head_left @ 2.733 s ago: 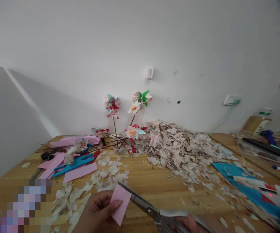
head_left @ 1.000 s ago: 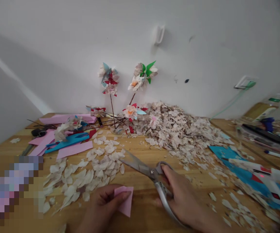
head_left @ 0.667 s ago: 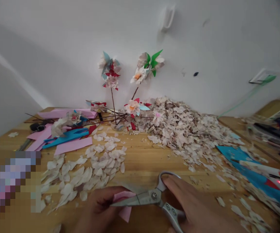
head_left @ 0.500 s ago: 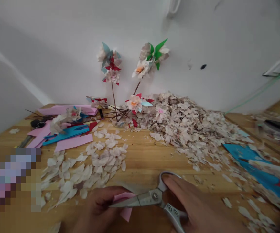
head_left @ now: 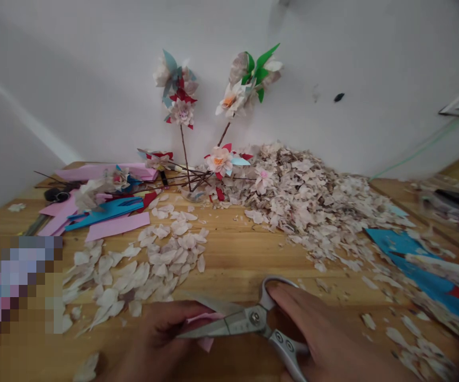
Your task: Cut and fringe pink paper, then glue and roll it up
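Note:
My left hand [head_left: 160, 334] pinches a small piece of pink paper [head_left: 205, 344] at the bottom middle of the view. My right hand [head_left: 328, 334] grips a pair of steel scissors [head_left: 251, 321] with silver handles, its fingers passing through the upper loop. The scissor blades point left and lie across the pink paper, hiding its middle. Both hands are low over the wooden table [head_left: 245, 265], a little apart from the scattered pale paper petals [head_left: 134, 278].
Beyond the hands, a large heap of cut paper petals [head_left: 305, 204] rises against the white wall. Paper flowers on thin stems [head_left: 182, 114] stand behind pink and blue paper sheets [head_left: 114, 217]. Blue paper [head_left: 412, 260] lies at the right. A pixelated patch covers the lower left.
The scissors have swung from pointing up-left to lying level, with their blades now across the pink paper. Everything on the table has shifted upward in view as the head tilted down.

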Demonstrator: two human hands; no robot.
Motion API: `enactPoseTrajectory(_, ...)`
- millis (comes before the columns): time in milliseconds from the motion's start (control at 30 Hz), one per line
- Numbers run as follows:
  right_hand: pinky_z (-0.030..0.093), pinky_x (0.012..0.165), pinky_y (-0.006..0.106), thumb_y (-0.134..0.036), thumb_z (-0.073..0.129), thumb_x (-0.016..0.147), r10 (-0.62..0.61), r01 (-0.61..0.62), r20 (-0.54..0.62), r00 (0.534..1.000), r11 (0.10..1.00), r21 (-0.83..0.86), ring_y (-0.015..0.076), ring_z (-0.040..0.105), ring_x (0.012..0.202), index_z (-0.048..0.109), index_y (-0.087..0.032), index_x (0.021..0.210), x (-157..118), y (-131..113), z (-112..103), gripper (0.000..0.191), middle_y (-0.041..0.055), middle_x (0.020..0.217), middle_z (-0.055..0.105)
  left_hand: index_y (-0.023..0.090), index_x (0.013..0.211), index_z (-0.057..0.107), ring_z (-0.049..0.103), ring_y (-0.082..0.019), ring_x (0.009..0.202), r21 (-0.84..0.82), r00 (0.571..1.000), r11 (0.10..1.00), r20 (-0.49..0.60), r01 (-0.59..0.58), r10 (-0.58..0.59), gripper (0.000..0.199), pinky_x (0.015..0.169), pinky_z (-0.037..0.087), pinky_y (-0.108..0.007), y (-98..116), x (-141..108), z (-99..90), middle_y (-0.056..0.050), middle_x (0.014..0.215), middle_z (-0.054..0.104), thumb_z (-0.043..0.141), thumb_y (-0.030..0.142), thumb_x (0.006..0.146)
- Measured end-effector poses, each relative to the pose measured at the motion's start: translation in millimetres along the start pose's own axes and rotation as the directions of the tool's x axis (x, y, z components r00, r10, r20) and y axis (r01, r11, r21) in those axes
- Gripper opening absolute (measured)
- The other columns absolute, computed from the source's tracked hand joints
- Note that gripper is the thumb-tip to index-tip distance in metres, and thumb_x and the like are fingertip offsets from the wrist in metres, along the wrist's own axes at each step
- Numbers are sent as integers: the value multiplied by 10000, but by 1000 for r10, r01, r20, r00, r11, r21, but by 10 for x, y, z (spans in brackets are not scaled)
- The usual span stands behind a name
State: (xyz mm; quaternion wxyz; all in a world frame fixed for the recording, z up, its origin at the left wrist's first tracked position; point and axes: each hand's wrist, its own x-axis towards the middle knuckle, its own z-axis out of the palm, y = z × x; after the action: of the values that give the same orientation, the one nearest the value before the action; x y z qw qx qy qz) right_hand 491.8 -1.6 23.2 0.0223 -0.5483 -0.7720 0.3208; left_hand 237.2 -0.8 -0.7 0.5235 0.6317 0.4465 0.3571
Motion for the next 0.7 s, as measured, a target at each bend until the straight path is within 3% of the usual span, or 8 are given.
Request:
enactPoseTrajectory(200,410,779,360,-438,759,532,-6,6,-1,1000,999,-34,289,520,940,540,-197,1026,-23,-71,-44,592,90,1071,570,252,694,732,628,-160,551,23,1000,1000,8,-9,9,201,551,453,-212,76,12,17,-2,555,696,545,242,766)
enactPoseTrajectory(467,372,657,296,-403,744,561,-6,6,-3,1000,999,-50,228,538,781,527,-212,885,1,-46,-23,434,42,928,598,232,612,706,613,-158,581,30,997,997,29,70,-71,225,568,447,-208,-4,3,21,-7,575,683,546,263,767)
enactPoseTrajectory(700,327,596,263,-383,756,550,-9,7,-18,1000,998,-69,208,528,727,524,-215,896,-15,10,11,449,32,891,598,292,723,750,643,-165,637,-60,991,990,4,131,-131,145,575,468,-197,-8,13,22,5,662,735,619,230,705)
